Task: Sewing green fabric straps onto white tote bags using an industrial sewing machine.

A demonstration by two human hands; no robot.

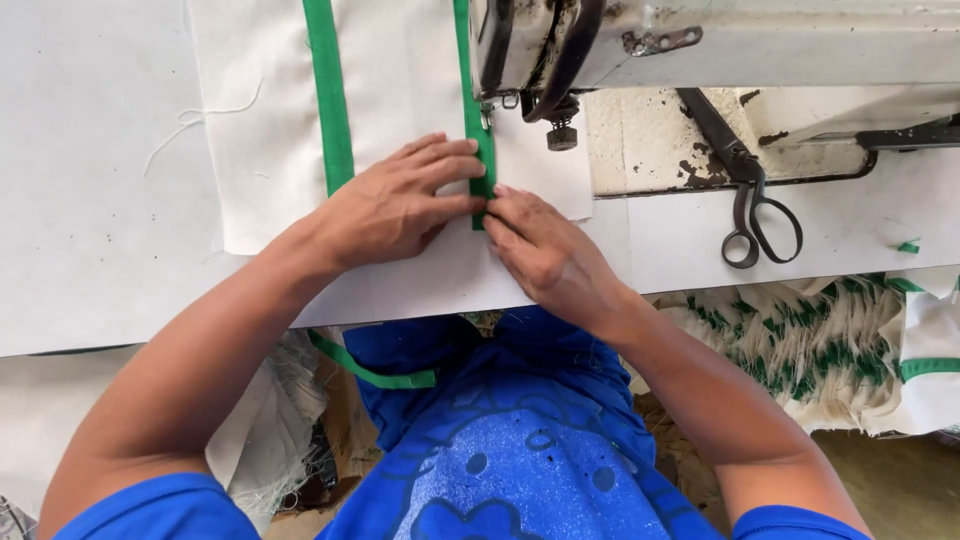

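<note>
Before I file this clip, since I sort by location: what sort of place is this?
Most likely a sewing workshop. A worn industrial sewing machine stands on the white table, dark scissors lie beside it, and both hands press green tape onto white fabric. Finished pieces are heaped nearby.

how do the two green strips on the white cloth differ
The right strip runs under the sewing machine; the left strip lies clear of it. The left hand and right hand both press the right strip's near end; neither touches the left strip. The right strip ends by the fingertips; the left strip's near end passes behind the left hand. Both are narrow, green and run lengthwise on the white cloth.
</note>
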